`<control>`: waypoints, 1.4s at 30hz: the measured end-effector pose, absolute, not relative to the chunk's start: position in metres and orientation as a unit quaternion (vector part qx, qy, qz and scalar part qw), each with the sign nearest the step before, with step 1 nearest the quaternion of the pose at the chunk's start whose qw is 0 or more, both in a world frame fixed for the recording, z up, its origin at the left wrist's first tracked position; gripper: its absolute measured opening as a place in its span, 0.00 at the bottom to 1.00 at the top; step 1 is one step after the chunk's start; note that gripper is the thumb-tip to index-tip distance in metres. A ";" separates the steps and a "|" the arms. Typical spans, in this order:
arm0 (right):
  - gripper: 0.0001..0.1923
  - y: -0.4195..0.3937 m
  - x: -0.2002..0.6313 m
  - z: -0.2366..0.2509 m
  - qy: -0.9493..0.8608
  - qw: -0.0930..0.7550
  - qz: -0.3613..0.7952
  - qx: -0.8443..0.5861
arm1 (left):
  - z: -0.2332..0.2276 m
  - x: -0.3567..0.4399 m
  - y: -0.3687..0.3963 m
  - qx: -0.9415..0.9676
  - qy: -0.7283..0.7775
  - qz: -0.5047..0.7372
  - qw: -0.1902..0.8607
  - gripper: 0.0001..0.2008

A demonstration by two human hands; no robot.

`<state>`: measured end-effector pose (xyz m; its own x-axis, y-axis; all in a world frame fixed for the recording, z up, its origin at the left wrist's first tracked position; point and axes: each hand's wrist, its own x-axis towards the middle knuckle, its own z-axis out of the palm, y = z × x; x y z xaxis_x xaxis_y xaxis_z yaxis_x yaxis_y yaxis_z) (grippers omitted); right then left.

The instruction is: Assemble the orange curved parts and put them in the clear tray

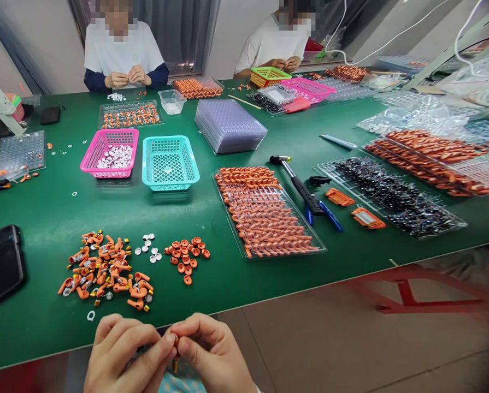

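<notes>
At the table's near edge the left hand [123,355] and right hand [213,352] pinch one small orange part [174,343] between fingertips — a filled tray [269,215] suggests much done, while loose orange pieces [105,273] remain unassembled.

The table [43,218] is covered in plain dark green. On it sit a pink basket [110,153] and a turquoise basket [169,162], both with lattice walls — the pink one holds white discs [115,157]. Near the left lie orange parts [105,271] and small orange caps [187,255]. A clear tray [269,215] carries orange rows; right of it a hammer [295,183] shows black — farther right, blue handles.
</notes>
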<state>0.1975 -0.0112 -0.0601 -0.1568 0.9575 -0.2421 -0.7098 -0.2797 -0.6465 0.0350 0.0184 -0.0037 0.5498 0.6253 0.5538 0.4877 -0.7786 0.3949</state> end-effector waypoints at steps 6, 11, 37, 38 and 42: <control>0.05 -0.012 0.197 -0.060 -0.202 0.570 0.730 -0.318 | -0.010 0.040 0.013 0.828 0.355 0.391 0.191 0.13; 0.08 -0.009 0.194 -0.058 -0.176 0.569 0.750 -0.287 | -0.008 0.037 0.016 0.834 0.349 0.381 0.195 0.14; 0.09 -0.002 0.206 -0.057 -0.272 0.538 0.745 -0.286 | -0.012 0.033 0.022 0.817 0.408 0.330 0.238 0.07; 0.07 -0.002 0.207 -0.057 -0.298 0.539 0.733 -0.289 | -0.011 0.034 0.023 0.812 0.415 0.332 0.241 0.07; 0.04 -0.003 0.209 -0.056 -0.325 0.563 0.706 -0.283 | -0.009 0.040 0.026 0.805 0.415 0.338 0.255 0.10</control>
<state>0.2094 -0.0030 -0.0557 -0.2075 0.9777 -0.0327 -0.6100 -0.1555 -0.7770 0.0395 0.0260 -0.0086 0.4261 0.8411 0.3331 0.4963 -0.5252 0.6913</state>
